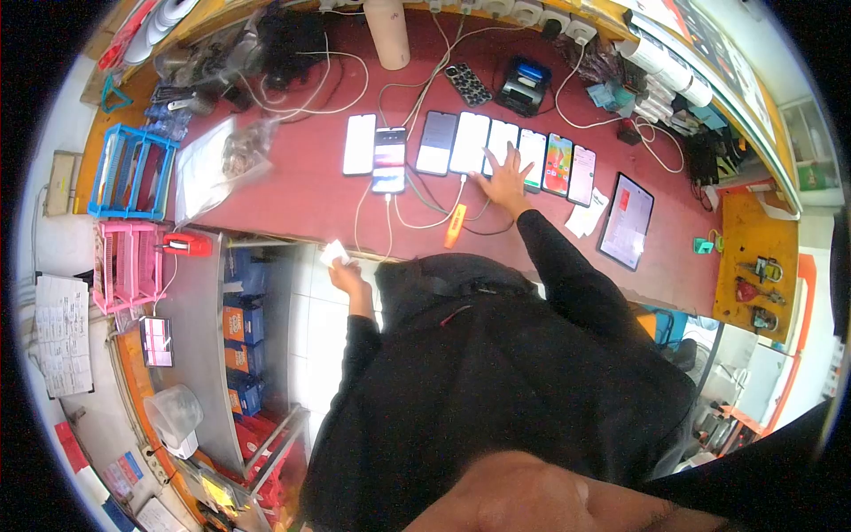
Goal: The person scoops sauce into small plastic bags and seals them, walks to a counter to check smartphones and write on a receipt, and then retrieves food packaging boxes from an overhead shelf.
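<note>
Several phones with lit screens lie in a row on the red tabletop (292, 191). My right hand (505, 180) has its fingers spread over a white-screened phone (501, 136) in the middle of the row; whether the fingertips touch the glass is unclear. Beside it lies a phone with a bright white screen (470, 142), and a cable runs from its lower end. An orange marker (455, 226) rests below the phones. Off the table's front edge, my left hand (351, 277) is closed around a small white piece (335, 254), perhaps paper or cloth.
A tablet (628, 222) lies to the right near some paper slips (587, 213). A pink bottle (387, 35) and a black device (523, 86) stand at the back. Blue (133, 173) and pink racks (128, 266) stand left. Charging cables cross the tabletop.
</note>
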Demonstrator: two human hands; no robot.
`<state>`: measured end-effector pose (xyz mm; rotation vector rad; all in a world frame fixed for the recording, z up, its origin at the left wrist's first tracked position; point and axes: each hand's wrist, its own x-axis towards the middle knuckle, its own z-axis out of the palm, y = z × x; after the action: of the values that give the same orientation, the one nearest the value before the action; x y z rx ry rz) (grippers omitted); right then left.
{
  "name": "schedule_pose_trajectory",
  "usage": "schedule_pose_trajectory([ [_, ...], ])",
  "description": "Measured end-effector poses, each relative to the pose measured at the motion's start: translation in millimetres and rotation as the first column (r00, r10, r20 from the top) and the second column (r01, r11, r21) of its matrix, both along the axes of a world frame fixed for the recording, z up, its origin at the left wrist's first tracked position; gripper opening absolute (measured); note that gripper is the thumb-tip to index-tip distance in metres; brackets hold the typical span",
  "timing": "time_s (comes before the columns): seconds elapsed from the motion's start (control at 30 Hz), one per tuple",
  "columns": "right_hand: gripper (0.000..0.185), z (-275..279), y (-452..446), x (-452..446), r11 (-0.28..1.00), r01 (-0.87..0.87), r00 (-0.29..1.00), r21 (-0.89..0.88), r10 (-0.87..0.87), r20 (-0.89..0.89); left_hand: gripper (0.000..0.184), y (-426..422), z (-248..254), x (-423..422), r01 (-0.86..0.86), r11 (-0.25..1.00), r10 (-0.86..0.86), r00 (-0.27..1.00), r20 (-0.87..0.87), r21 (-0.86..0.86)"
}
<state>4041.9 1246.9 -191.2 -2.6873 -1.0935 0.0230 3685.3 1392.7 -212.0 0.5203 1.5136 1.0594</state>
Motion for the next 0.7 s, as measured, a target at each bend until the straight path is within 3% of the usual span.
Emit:
schedule_pose_trajectory([
  [0.7, 0.073, 0.6, -5.6, -1.3, 0.996, 0.017, 0.998, 0.087, -0.011, -0.066, 0.021, -2.0, 10.9, 4.1, -0.033, 0.999, 0.033, 0.999, 0.018, -0.015],
])
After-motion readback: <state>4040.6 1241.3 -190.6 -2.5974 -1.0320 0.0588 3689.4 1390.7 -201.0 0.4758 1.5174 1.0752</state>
